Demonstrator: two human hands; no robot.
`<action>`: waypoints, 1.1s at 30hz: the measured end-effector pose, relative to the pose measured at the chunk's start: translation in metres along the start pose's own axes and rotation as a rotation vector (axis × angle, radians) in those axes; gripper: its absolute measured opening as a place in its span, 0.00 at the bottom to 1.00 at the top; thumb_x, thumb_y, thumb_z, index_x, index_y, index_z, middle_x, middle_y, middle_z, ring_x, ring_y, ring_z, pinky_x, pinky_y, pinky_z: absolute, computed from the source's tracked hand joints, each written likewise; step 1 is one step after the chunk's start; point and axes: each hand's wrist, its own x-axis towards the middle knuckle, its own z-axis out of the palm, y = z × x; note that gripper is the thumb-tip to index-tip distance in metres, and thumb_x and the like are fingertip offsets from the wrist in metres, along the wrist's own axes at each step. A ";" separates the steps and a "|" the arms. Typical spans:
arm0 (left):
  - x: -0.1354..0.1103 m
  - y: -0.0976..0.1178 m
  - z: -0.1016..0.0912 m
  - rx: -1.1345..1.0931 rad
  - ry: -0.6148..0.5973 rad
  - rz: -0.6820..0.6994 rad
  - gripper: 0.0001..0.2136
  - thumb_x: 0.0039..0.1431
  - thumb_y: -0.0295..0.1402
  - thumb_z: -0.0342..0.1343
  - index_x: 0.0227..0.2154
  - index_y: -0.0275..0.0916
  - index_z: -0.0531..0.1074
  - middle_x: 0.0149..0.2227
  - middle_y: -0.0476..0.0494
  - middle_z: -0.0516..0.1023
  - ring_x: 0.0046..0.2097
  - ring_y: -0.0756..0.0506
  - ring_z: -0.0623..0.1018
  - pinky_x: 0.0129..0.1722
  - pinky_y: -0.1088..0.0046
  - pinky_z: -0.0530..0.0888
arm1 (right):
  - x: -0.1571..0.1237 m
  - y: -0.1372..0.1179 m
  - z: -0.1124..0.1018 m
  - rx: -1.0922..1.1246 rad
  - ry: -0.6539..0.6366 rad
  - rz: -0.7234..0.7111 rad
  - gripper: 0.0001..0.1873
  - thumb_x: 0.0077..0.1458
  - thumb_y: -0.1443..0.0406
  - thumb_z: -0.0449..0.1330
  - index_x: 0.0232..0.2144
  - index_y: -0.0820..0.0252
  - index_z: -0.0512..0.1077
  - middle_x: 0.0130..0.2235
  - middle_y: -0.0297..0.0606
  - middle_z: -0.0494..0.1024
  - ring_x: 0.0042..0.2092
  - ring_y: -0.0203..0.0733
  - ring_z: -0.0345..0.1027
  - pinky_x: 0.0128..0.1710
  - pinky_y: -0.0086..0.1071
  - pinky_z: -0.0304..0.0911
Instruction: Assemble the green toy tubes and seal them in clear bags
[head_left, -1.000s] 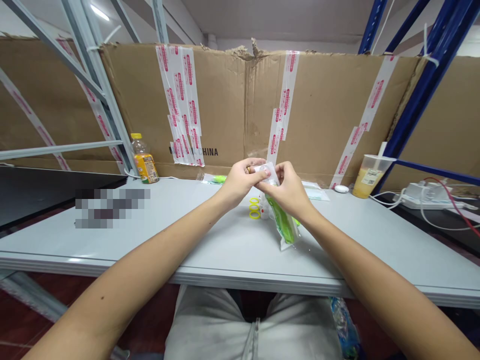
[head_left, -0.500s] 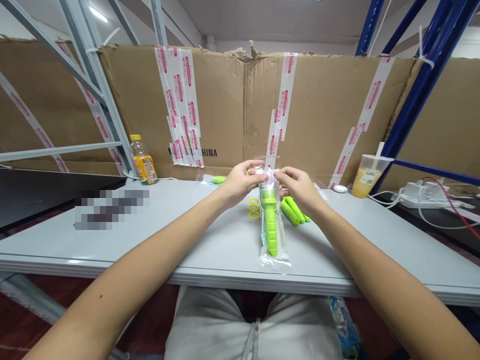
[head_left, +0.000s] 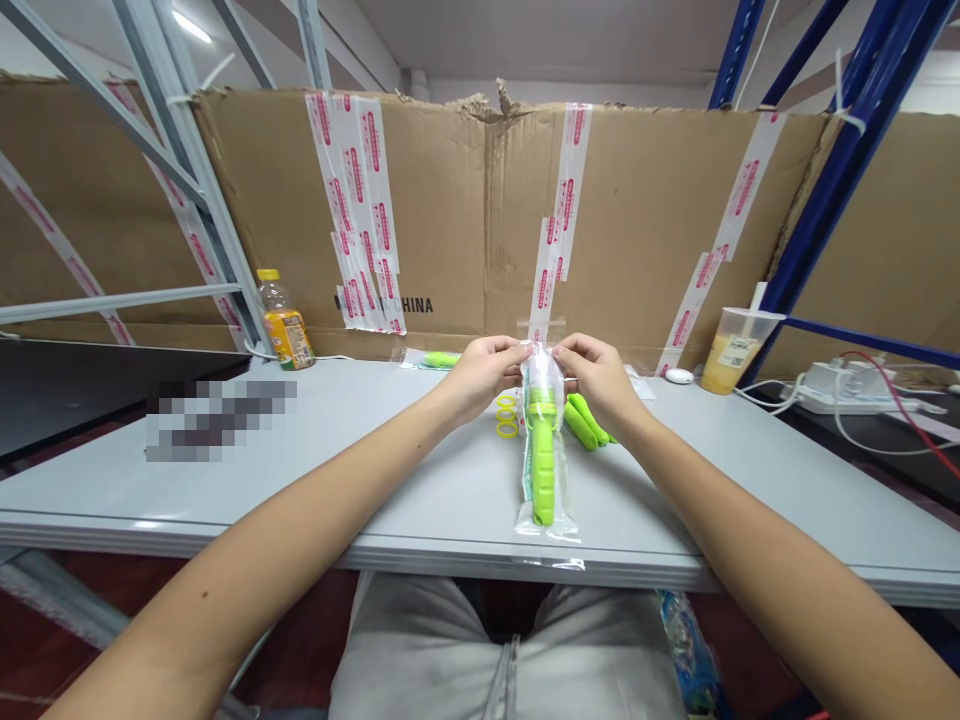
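A clear plastic bag (head_left: 546, 455) with a green toy tool inside lies lengthwise on the grey table (head_left: 375, 480), its bottom near the front edge. My left hand (head_left: 480, 375) pinches the left side of the bag's top. My right hand (head_left: 596, 378) pinches the right side of the same top edge. Both hands are closed on the bag's mouth. More loose green pieces (head_left: 586, 420) lie just behind my right hand. Yellow rings (head_left: 507, 415) sit beside my left hand.
A juice bottle (head_left: 283, 322) stands at the back left, a lidded cup with a straw (head_left: 733, 350) at the back right. A bagged green item (head_left: 431, 358) lies by the cardboard wall (head_left: 465, 210). A power strip and cables (head_left: 847, 395) are far right.
The bag was lifted and bunched in both hands; now it lies stretched flat toward the table's front edge, with both hands pinching its top. Loose green pieces behind my right hand have come into view.
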 end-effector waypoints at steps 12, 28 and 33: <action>0.000 0.000 -0.003 0.054 0.094 0.026 0.06 0.49 0.27 0.62 0.23 0.33 0.70 0.27 0.46 0.75 0.30 0.50 0.76 0.35 0.68 0.76 | 0.001 0.005 -0.002 -0.039 0.041 0.029 0.10 0.45 0.58 0.67 0.25 0.60 0.77 0.27 0.36 0.76 0.28 0.37 0.67 0.24 0.31 0.65; -0.001 0.000 0.002 0.087 0.185 0.044 0.04 0.44 0.24 0.65 0.26 0.31 0.78 0.29 0.41 0.78 0.31 0.48 0.77 0.34 0.65 0.77 | 0.002 0.004 -0.001 0.108 0.121 0.144 0.06 0.37 0.67 0.68 0.23 0.61 0.76 0.29 0.38 0.77 0.32 0.40 0.70 0.33 0.37 0.68; 0.001 0.000 0.001 0.068 0.201 0.067 0.04 0.43 0.23 0.66 0.25 0.31 0.78 0.29 0.41 0.78 0.31 0.47 0.77 0.35 0.63 0.77 | 0.003 0.003 0.000 0.162 0.139 0.164 0.10 0.36 0.69 0.68 0.27 0.61 0.79 0.29 0.40 0.79 0.32 0.40 0.71 0.34 0.36 0.67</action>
